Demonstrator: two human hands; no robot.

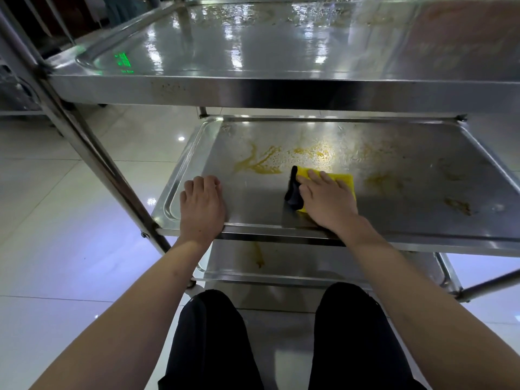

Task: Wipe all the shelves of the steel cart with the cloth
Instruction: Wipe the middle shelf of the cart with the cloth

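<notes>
The cart (118, 175) has 3 shelves. On the middle shelf (394, 192), the right hand (327, 202) presses flat, fingers straight, on the yellow cloth (342, 181), just right of yellow stains (261, 161). The left hand (202, 204), fingers bent, rests near the shelf's left rim, holding nothing.

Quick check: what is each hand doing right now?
Left hand: open, resting flat on the middle shelf, holding nothing.
Right hand: open, fingers straight, pressing the yellow cloth onto that shelf.
</notes>
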